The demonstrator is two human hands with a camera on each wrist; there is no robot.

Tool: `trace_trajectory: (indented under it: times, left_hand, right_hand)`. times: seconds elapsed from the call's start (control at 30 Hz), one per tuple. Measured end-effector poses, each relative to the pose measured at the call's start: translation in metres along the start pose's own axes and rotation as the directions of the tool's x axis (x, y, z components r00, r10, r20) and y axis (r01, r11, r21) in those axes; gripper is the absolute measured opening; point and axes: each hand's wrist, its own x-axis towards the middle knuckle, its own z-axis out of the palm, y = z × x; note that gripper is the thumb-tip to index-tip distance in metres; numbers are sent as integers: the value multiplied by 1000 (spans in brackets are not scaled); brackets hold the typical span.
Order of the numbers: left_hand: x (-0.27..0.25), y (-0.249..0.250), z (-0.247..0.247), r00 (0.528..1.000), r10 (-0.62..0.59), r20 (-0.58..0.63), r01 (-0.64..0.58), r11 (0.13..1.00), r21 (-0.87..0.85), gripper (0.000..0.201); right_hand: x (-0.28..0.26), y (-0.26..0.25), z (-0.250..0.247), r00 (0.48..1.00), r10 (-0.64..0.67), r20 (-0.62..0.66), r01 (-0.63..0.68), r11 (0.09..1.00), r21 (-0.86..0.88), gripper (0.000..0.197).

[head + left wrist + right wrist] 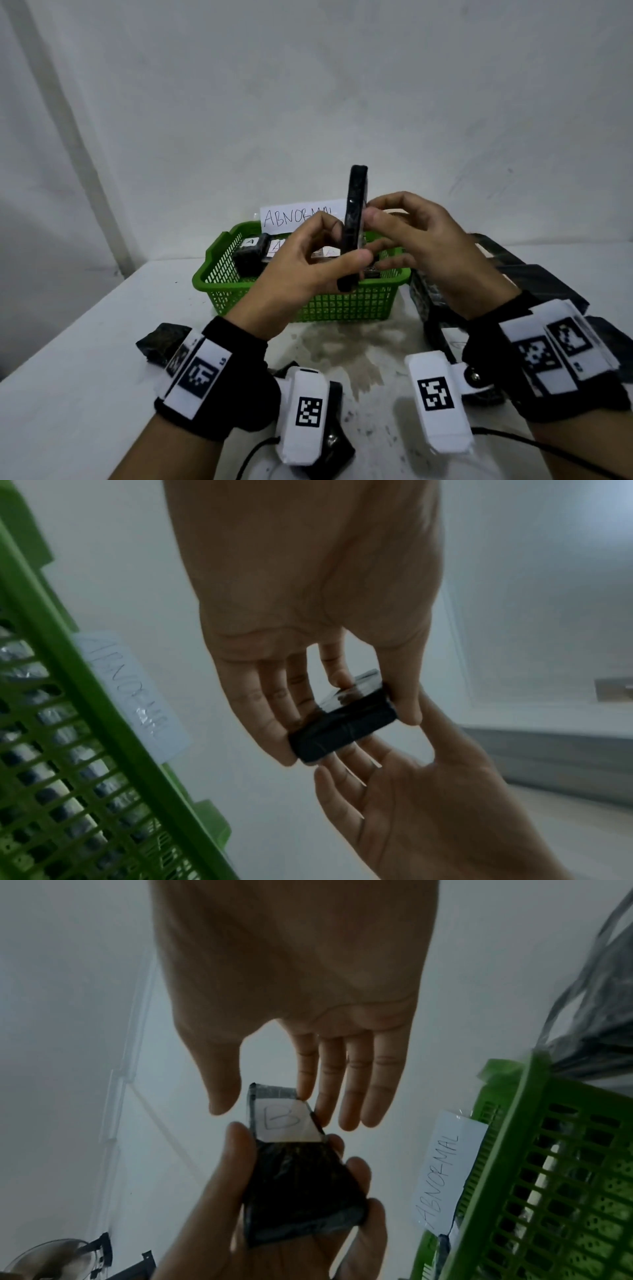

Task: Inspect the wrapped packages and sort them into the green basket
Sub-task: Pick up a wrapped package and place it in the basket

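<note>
A flat package wrapped in black [356,219] stands on edge in the air above the green basket [308,308]. My left hand [318,260] grips its lower half, thumb on one face and fingers on the other. In the right wrist view the package [298,1185] carries a white label marked "B" [284,1118]. My right hand [411,240] has straight fingers; its index fingertip [304,1096] touches the package's upper corner, and the thumb sits just off the other side. In the left wrist view the package [342,723] lies between both hands.
The basket holds several wrapped packages [251,255], one labelled "A". A paper sign reading "ABNORMAL" [298,216] stands at its far rim. One black package [161,342] lies on the table at the left, and more are piled [534,274] at the right.
</note>
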Motion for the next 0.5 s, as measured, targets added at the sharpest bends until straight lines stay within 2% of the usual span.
trace_trajectory:
  times: [0.07, 0.2, 0.27, 0.37, 0.43, 0.5]
  left_hand:
    - [-1, 0, 1, 999, 32, 6, -33, 997, 72, 40]
    - [0, -2, 2, 998, 36, 46, -42, 986, 159, 35]
    - [1, -4, 2, 999, 20, 42, -23, 997, 73, 33]
    - [3, -3, 1, 995, -90, 52, 96, 989, -109, 39]
    - [3, -4, -1, 991, -125, 41, 129, 987, -100, 44]
    - [4, -5, -3, 995, -97, -14, 96, 995, -37, 38]
  right_hand:
    - [0, 2, 1, 1000, -3, -6, 3, 999, 44, 56]
    - [2, 6, -2, 998, -46, -39, 49, 994, 93, 35]
    - [3, 8, -4, 998, -53, -29, 57, 985, 165, 42]
    - [4, 8, -6, 999, -52, -11, 52, 932, 360, 44]
    - [4, 7, -9, 999, -43, 22, 30, 906, 423, 42]
    - [3, 4, -12, 997, -38, 63, 14, 937, 350, 35]
